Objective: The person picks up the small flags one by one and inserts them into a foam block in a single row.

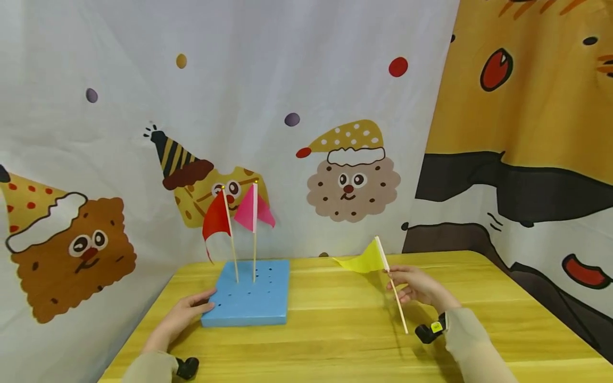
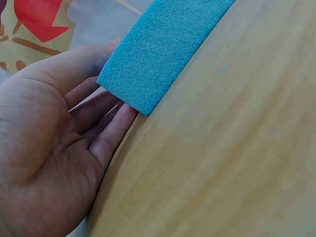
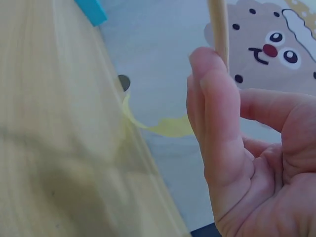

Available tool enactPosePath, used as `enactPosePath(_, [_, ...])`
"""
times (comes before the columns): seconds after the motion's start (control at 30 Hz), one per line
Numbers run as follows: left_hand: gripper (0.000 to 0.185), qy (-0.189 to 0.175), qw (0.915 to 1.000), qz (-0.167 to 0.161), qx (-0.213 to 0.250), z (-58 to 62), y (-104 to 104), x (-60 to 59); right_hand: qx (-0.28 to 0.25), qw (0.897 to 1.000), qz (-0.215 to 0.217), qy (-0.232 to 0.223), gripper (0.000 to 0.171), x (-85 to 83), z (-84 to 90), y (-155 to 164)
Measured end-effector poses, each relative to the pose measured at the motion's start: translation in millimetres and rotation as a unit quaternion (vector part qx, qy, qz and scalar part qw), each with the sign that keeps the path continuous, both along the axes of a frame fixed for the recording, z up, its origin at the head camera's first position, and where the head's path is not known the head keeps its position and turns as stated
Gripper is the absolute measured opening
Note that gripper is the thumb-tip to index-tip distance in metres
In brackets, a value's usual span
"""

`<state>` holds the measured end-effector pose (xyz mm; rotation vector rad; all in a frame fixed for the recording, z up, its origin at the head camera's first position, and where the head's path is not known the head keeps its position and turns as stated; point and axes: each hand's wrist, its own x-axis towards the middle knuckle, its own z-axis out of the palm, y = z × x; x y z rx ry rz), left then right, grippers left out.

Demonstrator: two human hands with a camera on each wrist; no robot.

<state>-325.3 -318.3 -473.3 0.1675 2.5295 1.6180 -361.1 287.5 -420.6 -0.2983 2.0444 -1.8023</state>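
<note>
My left hand rests against the left side of a blue foam block, its fingers fairly straight. In the left wrist view the thumb reaches the block's upper edge, while the other fingers lie along its side, their tips partly hidden. Two flags stand upright in the block: a red flag leaning slightly left and a pink flag. On the right, my right hand pinches the thin wooden stick of a yellow flag just below the cloth. This flag is tilted above the table, its cloth pointing left.
Several small holes dot the block's top. Both things and hands are over a yellow wood-grain table. Close behind its far edge hangs a white curtain printed with cartoon biscuits. Dark wrist cameras sit at both cuffs.
</note>
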Motion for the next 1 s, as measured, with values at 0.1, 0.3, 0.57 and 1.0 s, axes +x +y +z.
enactPosePath(0.1, [0.061, 0.001, 1.0, 0.0, 0.009, -1.7, 1.5, 0.0, -0.003, 1.0, 0.008, 0.012, 0.056, 2.2, 6.4, 0.8])
enactPosePath(0.3, [0.06, 0.008, 0.9997, 0.002, 0.022, -3.1, 1.5, 0.2, -0.006, 1.0, -0.001, 0.026, 0.056, -0.7, 17.6, -5.9])
enactPosePath(0.57, [0.06, 0.012, 0.9997, -0.001, 0.02, 0.0, -0.7, -1.8, -0.013, 0.998, -0.026, 0.058, 0.057, -2.9, 35.7, -29.3])
enactPosePath(1.0, [0.059, 0.009, 0.9997, 0.013, 0.02, 0.5, 1.0, 2.0, -0.046, 0.989, -0.069, 0.123, 0.048, -11.9, 53.5, -77.1])
